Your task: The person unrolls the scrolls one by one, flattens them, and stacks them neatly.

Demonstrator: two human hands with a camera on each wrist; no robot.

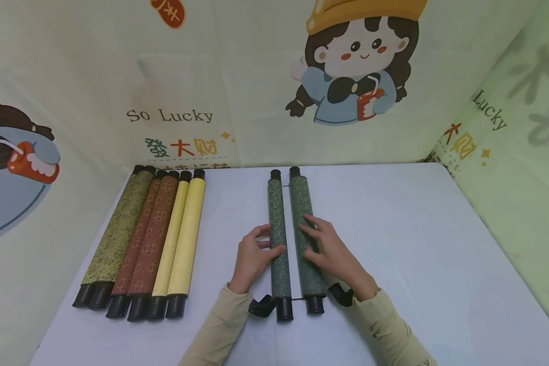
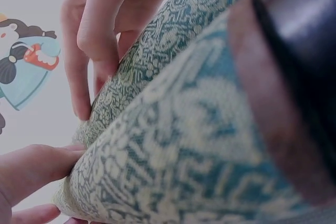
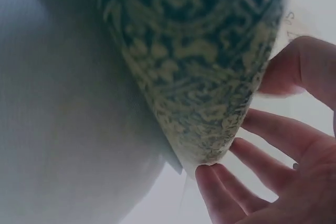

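Observation:
A scroll in green patterned cloth lies on the table as two parallel rolls, with a narrow pale strip between them. My left hand (image 1: pixel 255 256) holds the left roll (image 1: pixel 281 274), thumb across its top and fingers at its outer side. Over the right roll (image 1: pixel 308 277) reaches my right hand (image 1: pixel 336 254), its bent fingers and thumb holding the cloth near the middle. Close up in the right wrist view, the right hand's fingers (image 3: pixel 262 169) meet the patterned roll (image 3: pixel 194 66). Black knobs cap both rolls.
To the left lie several rolled scrolls: olive ones (image 1: pixel 119 229), dark red ones (image 1: pixel 151 244) and yellow ones (image 1: pixel 187 239), side by side. The white table (image 1: pixel 407 244) backs onto a printed cloth (image 1: pixel 256 101) with cartoon figures. Dark wrist mounts (image 1: pixel 262 306) sit near the scroll's lower end.

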